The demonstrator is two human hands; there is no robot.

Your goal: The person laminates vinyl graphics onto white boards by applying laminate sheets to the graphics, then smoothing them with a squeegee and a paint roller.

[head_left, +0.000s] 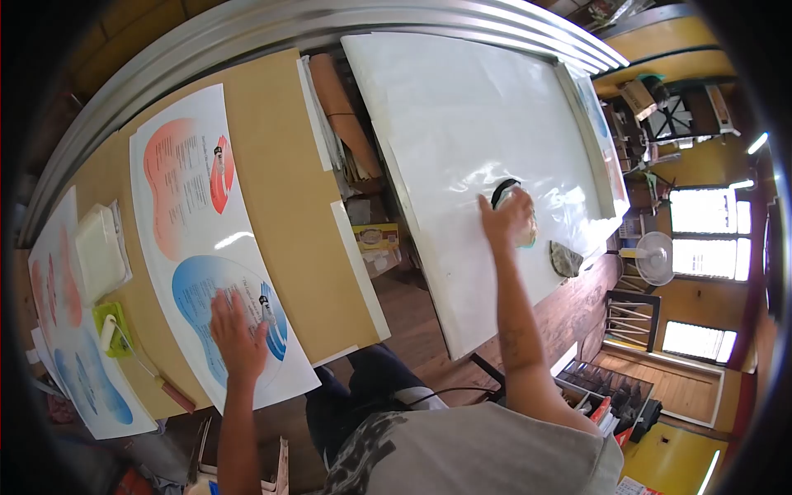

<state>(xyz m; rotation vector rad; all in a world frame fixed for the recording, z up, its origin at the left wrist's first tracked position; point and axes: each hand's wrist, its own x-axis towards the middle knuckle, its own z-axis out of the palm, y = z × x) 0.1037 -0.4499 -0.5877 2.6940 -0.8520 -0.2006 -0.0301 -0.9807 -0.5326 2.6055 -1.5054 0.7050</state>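
My left hand (239, 334) lies with fingers stretched out over the blue rounded design of a long white printed sheet (191, 239). That sheet also carries a red design and rests on a tan board (272, 165). Over on the white glossy board (445, 124), my right hand (510, 219) grips a rounded object (529, 235) with a dark rim and pale side. Its kind is hard to tell, as the hand covers most of it. A grey-green crumpled piece, maybe cloth (566, 259), lies close to the right hand.
At left are another printed sheet (91, 388), a white plastic tray (101, 252) and a paint roller (109, 332) on a green tray (124, 318). Between the boards is a gap with a brown roll (342, 111) and a yellow box (375, 239). Metal rails (330, 18) run behind.
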